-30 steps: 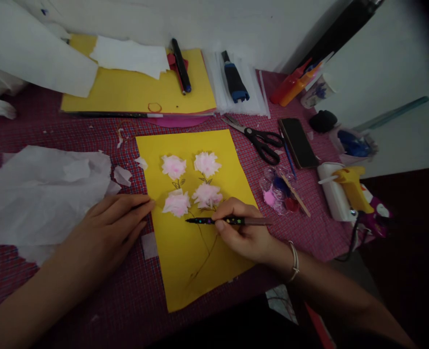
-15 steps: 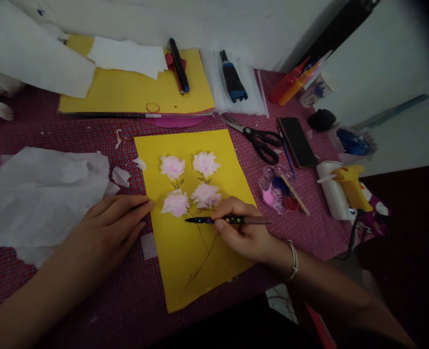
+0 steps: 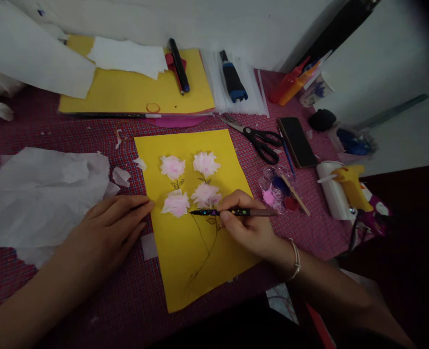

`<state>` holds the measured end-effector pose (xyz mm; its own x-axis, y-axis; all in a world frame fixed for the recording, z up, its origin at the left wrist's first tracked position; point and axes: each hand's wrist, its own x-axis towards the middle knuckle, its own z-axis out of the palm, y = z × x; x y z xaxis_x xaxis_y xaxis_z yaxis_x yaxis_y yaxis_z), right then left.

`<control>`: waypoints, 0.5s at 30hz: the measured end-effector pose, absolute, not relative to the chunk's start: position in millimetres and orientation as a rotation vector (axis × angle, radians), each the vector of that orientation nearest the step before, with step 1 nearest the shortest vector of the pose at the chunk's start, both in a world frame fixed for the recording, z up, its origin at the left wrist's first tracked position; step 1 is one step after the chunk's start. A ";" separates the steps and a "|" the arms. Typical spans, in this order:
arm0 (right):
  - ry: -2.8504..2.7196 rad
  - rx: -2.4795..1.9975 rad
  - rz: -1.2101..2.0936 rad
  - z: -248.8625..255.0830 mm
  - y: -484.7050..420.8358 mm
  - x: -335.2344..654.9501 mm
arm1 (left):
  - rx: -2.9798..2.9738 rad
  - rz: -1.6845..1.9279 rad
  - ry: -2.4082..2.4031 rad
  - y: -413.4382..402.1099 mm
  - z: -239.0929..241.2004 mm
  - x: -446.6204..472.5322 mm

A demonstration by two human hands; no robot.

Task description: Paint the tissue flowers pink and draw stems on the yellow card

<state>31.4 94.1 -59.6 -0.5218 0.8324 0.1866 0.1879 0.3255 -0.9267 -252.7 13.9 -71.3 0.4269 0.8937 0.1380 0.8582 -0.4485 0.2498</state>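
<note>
In my right hand [image 3: 248, 228] is a slim black felt-tip pen [image 3: 207, 212] with coloured patterns, pinched between thumb and fingers. Its tip is by the lower left paper flower [image 3: 176, 203], at the top of a drawn stem. Several pink-white paper flowers [image 3: 206, 164] sit on the yellow sheet [image 3: 185, 288], with dark leaves and stems drawn between and below them. My left hand [image 3: 116, 228] lies flat with fingers stretched out, fingertips at the sheet's left edge, holding nothing. Part of the sheet is hidden under my right hand.
Crumpled white tissue paper [image 3: 43, 198] lies at the left. Right of the sheet are scissors [image 3: 260, 138], a phone [image 3: 297, 141], a clear paint palette [image 3: 266, 182] with a wooden stick [image 3: 294, 195], and a glue gun [image 3: 354, 189]. Behind lies a yellow pad [image 3: 119, 92].
My right hand and the pen have shifted slightly up and to the right, uncovering a drawn leaf below the lower right flower. My left hand stays put.
</note>
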 end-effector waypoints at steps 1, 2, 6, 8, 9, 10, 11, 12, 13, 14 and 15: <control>-1.917 -0.895 1.211 -59.9 93.9 31.5 | 2.529 0.372 1.558 13.6 -71.6 -253.1; -1.920 -0.897 1.210 -60.1 93.9 31.6 | 2.526 0.375 1.556 13.4 -71.8 -253.4; -1.918 -0.908 1.207 -60.2 94.6 32.0 | 2.516 0.399 1.554 13.4 -71.6 -253.4; -1.909 -0.911 1.200 -60.2 95.0 32.1 | 2.529 0.410 1.541 13.7 -71.5 -252.6; -1.908 -0.912 1.198 -60.2 95.2 32.1 | 2.536 0.415 1.537 13.8 -71.4 -252.2; -1.908 -0.911 1.198 -60.2 95.3 32.2 | 2.541 0.425 1.540 14.0 -71.4 -251.9; -1.909 -0.908 1.199 -59.9 95.5 32.3 | 2.541 0.432 1.546 14.2 -71.4 -251.5; -1.913 -0.904 1.201 -59.6 95.6 32.4 | 2.539 0.435 1.554 14.3 -71.3 -251.2; -1.917 -0.903 1.205 -59.0 95.8 32.4 | 2.539 0.432 1.560 14.5 -71.2 -251.0; -1.920 -0.901 1.208 -58.4 96.0 32.5 | 2.541 0.426 1.560 14.6 -70.9 -250.8; -1.922 -0.900 1.209 -57.8 96.1 32.5 | 2.545 0.416 1.552 14.7 -70.6 -250.6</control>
